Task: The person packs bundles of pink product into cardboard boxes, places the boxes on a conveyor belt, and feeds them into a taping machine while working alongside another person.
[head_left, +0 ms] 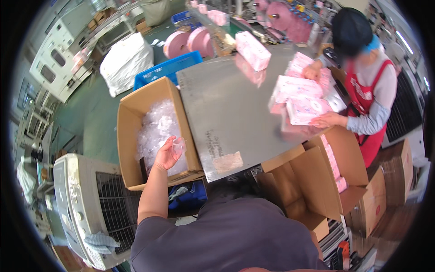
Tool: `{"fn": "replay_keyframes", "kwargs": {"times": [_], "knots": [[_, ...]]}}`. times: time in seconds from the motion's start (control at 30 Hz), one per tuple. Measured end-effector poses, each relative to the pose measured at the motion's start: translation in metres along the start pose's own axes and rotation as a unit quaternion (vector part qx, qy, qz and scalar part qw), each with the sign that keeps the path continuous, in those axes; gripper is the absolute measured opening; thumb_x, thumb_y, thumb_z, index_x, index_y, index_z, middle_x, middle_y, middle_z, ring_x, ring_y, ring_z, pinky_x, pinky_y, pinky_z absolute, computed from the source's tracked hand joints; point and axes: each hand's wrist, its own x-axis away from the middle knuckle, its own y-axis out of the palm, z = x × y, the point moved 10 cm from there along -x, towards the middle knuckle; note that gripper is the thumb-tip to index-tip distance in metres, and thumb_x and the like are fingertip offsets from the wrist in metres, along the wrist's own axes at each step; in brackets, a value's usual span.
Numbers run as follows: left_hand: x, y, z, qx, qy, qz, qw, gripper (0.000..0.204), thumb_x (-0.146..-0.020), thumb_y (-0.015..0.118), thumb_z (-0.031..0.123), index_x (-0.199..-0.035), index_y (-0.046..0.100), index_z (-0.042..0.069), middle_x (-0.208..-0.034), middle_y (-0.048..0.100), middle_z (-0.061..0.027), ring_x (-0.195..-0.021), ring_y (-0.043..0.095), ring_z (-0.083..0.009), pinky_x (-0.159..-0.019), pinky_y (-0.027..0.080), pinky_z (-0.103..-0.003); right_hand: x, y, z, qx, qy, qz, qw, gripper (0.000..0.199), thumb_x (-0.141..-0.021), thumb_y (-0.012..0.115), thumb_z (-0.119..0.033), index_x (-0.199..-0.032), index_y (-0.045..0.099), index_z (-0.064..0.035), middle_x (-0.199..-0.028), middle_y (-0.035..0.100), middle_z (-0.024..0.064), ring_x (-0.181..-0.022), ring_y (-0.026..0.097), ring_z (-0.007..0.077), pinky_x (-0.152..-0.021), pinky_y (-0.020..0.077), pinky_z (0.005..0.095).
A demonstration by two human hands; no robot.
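Observation:
My left hand (166, 156) is over an open cardboard box (128, 131), its fingers closed on a small clear plastic piece (180, 146). Its exact kind is hard to make out. Loose clear plastic pieces (156, 120) of similar look fill the box beneath the hand. To the right of the box stands a metal-topped table (217, 109). My right hand is out of sight; my dark-shirted body covers the lower middle of the picture.
Across the table a co-worker in a red apron (378, 86) has both hands on pink-and-white packs (306, 109). Another pack (253, 51) lies at the conveyor's end. An open carton (312, 181), a blue crate (167, 69) and a white cooler-like machine (77, 204) surround me.

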Motion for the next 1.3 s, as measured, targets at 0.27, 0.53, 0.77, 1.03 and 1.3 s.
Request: {"fn": "replay_keyframes", "kwargs": {"times": [0.27,0.53,0.77,1.03,1.3], "knots": [[-0.035,0.248,-0.257,-0.169,-0.165,-0.205,0.950,0.028,-0.098,0.054,0.011,-0.126,0.050,0.014,-0.124,0.062,-0.0122,-0.111,0.062,-0.0276,-0.088,0.056,-0.042,0.046,-0.057,-0.033,-0.076,0.143,-0.068,0.984,0.068,-0.087,0.058,-0.058,-0.142,0.054,-0.0184,-0.148,0.051,0.0052,-0.139,0.044,0.0266,-0.111,0.0358,0.0548],[0.066,0.358,-0.413,-0.772,0.087,-0.480,0.407,0.051,-0.092,0.062,0.032,-0.133,0.054,0.002,-0.131,0.058,-0.0191,-0.124,0.051,-0.0383,-0.108,0.038,-0.044,0.091,-0.070,-0.042,-0.173,0.170,-0.039,0.969,0.060,-0.089,0.050,-0.039,-0.143,0.052,-0.0112,-0.150,0.042,0.0198,-0.137,0.034,0.0517,-0.106,0.0370,0.0613],[0.035,0.304,-0.395,-0.815,0.264,-0.361,0.370,0.027,-0.087,0.063,0.030,-0.105,0.071,0.011,-0.103,0.071,-0.0096,-0.112,0.062,-0.0291,-0.099,0.045,-0.044,0.130,-0.091,-0.055,-0.277,0.182,0.013,0.943,0.065,-0.091,0.050,-0.033,-0.142,0.044,0.0069,-0.151,0.027,0.0360,-0.132,0.042,0.0479,-0.104,0.0396,0.0505],[0.037,0.326,-0.397,-0.777,0.275,-0.406,0.395,0.016,-0.083,0.064,0.025,-0.086,0.073,0.013,-0.080,0.071,-0.0070,-0.082,0.068,-0.0277,-0.075,0.053,-0.042,0.102,-0.081,-0.044,-0.181,0.176,0.069,0.965,0.062,-0.085,0.057,-0.035,-0.127,0.056,0.0104,-0.137,0.041,0.0415,-0.119,0.051,0.0519,-0.098,0.0465,0.0504],[0.022,0.303,-0.411,-0.795,0.100,-0.485,0.351,0.037,-0.095,0.050,0.044,-0.095,0.069,0.012,-0.091,0.072,-0.0125,-0.087,0.069,-0.0316,-0.079,0.052,-0.046,0.129,-0.064,-0.044,-0.839,0.084,0.176,0.508,0.051,-0.085,0.052,0.006,-0.131,0.054,-0.0156,-0.088,0.064,0.0037,-0.060,0.059,0.0143,-0.046,0.0503,0.0289]]}}
